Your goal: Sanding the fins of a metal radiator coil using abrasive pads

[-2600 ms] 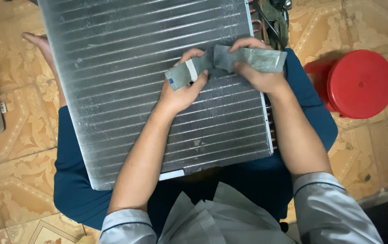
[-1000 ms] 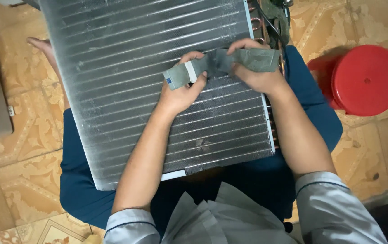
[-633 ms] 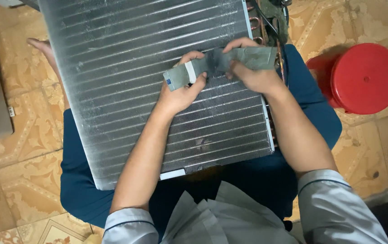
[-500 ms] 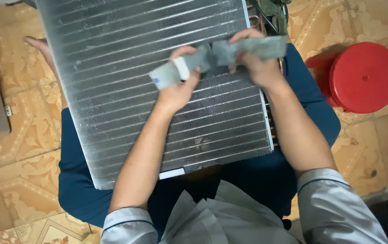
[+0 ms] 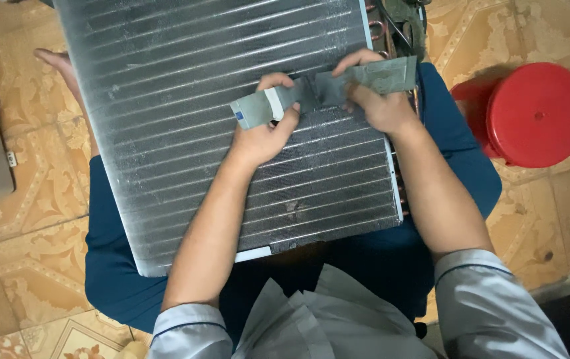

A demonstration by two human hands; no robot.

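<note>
My left hand (image 5: 265,136) and my right hand (image 5: 378,100) are both gripping a grey cloth (image 5: 318,93) with closed fingers, holding it against the finned metal radiator (image 5: 198,100) lying on my lap.

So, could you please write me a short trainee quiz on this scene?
1. True or false: both hands grip the grey strip.
2. What does the finned coil rest on? A) a table B) the person's lap C) the stool
3. What colour is the stool?

Key: 1. True: the left hand and right hand each hold an end. 2. B. 3. Red.
</note>
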